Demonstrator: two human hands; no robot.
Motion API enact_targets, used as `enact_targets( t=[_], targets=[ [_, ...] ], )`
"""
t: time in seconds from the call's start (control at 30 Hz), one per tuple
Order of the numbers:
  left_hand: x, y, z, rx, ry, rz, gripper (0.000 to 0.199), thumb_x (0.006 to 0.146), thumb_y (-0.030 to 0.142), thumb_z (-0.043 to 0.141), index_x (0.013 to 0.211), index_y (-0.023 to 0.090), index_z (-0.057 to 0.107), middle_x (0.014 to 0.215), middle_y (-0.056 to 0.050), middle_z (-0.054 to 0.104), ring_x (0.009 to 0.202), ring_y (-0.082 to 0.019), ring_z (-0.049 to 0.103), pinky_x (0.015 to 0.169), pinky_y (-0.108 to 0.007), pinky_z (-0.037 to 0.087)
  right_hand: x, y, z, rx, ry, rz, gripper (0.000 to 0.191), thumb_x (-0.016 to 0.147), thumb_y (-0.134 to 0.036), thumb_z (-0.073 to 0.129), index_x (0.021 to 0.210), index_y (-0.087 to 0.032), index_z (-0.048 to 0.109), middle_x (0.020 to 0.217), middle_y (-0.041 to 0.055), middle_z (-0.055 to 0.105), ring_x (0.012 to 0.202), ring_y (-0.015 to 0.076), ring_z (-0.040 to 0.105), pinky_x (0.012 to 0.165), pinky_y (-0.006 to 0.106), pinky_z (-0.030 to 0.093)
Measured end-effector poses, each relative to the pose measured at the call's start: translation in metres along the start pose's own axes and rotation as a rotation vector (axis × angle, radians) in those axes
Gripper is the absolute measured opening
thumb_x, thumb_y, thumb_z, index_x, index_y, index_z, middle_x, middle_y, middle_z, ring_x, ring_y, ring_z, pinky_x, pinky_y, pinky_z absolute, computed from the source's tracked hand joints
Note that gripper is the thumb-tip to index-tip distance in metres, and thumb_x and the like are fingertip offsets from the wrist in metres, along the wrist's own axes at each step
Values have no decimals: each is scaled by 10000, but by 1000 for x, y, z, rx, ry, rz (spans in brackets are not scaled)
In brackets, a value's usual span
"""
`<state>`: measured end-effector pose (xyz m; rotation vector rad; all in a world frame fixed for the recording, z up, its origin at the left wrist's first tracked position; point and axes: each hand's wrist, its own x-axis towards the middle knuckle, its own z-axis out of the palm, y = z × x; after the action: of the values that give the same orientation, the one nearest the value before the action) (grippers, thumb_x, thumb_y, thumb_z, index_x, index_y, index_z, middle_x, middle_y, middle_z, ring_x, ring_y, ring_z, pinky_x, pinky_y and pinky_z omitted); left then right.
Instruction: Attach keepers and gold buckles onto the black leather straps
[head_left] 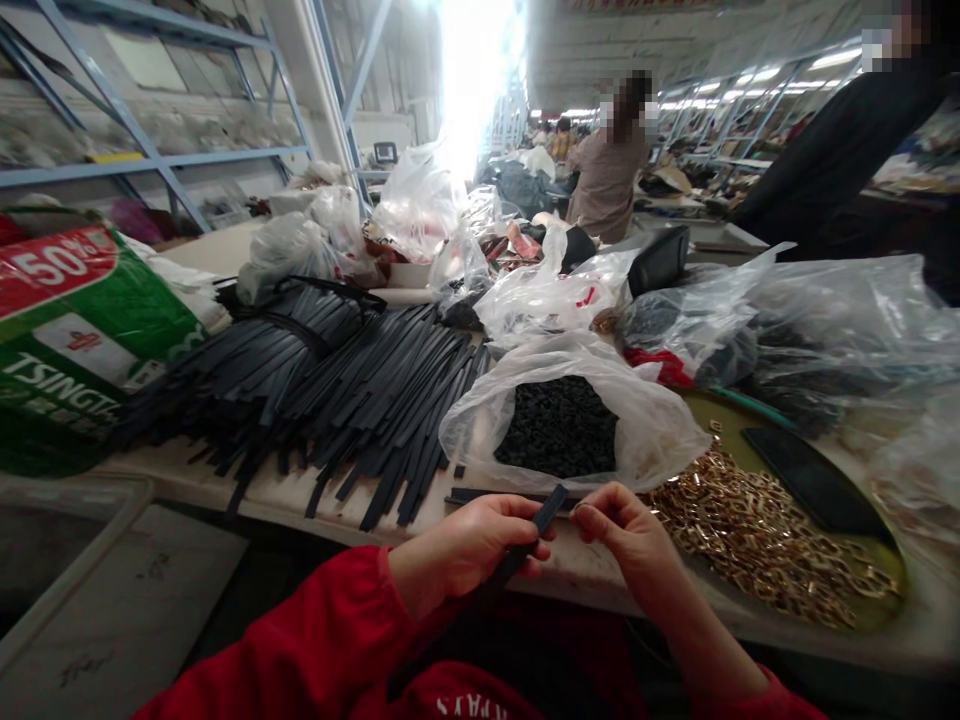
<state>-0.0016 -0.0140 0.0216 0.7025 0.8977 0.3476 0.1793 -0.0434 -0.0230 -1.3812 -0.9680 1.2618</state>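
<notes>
My left hand [472, 545] pinches a black strap [553, 508] near its end, the rest trailing down toward my lap. Just to the right, my right hand [626, 535] has thumb and forefinger pressed together close to the strap's tip; whatever is between them is too small to make out. Behind my hands, another black strip [469, 495] lies along the table edge. An open plastic bag [667, 435] of small black pieces [559, 425] sits beyond. Gold-coloured metal buckles [757, 530] are heaped in a yellowish tray [892, 545] on the right.
Many black straps [382, 385] are spread at left on the table [330, 505], some bundled. A green-and-red bag [82, 350] stands far left. A dark flat piece [817, 480] rests in the tray. Clear plastic bags [562, 295] crowd the back. Two people [611, 175] are beyond.
</notes>
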Motion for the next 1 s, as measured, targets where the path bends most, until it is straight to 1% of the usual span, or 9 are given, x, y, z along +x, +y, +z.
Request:
enact_targets(
  t=[0.1,0.17,0.3,0.4,0.53,0.63,0.73,0.83,1.0],
  targets=[
    [2,-6,4,253,28,110,195,748,253,494,887,132,559,706,10,553,465,-42,433,433,-167,318,-4,4,5,202,24,91,331,572,-397,744,770,-196,570,548,-53,571,469,73,464,480,205,359],
    [6,-11,6,499,92,252,202,791,314,441,811,141,545,612,36,508,454,-53,394,435,-178,283,-6,6,9,319,30,146,296,572,-375,750,752,-192,604,584,-53,588,458,51,459,462,186,362],
    [12,-16,5,856,268,481,213,798,301,422,669,158,513,548,49,447,513,-76,386,480,-196,262,-9,11,13,481,57,272,279,544,-339,772,767,-218,657,691,-51,643,520,50,532,540,190,453],
    [11,-18,3,980,331,529,195,794,265,418,657,165,513,553,51,439,518,-79,375,487,-202,245,-12,12,12,516,78,300,299,529,-290,787,794,-226,665,750,-42,670,605,63,582,644,202,493],
    [12,-22,2,1080,349,511,190,797,247,403,688,175,541,576,35,503,537,-97,430,506,-211,266,-13,13,14,529,64,314,242,533,-266,786,715,-188,647,686,-35,652,599,69,589,637,200,501],
    [25,-23,-2,1078,342,533,192,800,231,395,810,183,581,716,-5,600,642,-131,512,578,-224,330,-6,17,20,517,37,323,285,543,-299,776,761,-183,632,718,-25,647,616,85,598,663,240,507],
    [45,-23,-9,1009,360,510,226,777,173,388,890,158,583,789,-45,620,695,-154,539,630,-245,365,5,25,22,376,110,227,341,531,-381,760,764,-185,607,736,-16,639,643,114,601,675,276,498],
    [58,-25,-19,949,372,457,239,768,139,359,884,136,568,702,-35,594,616,-139,529,588,-239,379,6,36,15,120,180,101,359,585,-466,693,786,-188,585,741,4,625,643,150,597,657,308,481],
    [53,-32,-28,802,322,401,239,797,167,318,939,135,507,664,6,555,494,-96,493,496,-203,384,-16,49,-2,-408,275,-110,242,752,-424,529,838,-201,569,727,33,609,694,195,570,672,329,441]
  ],
)
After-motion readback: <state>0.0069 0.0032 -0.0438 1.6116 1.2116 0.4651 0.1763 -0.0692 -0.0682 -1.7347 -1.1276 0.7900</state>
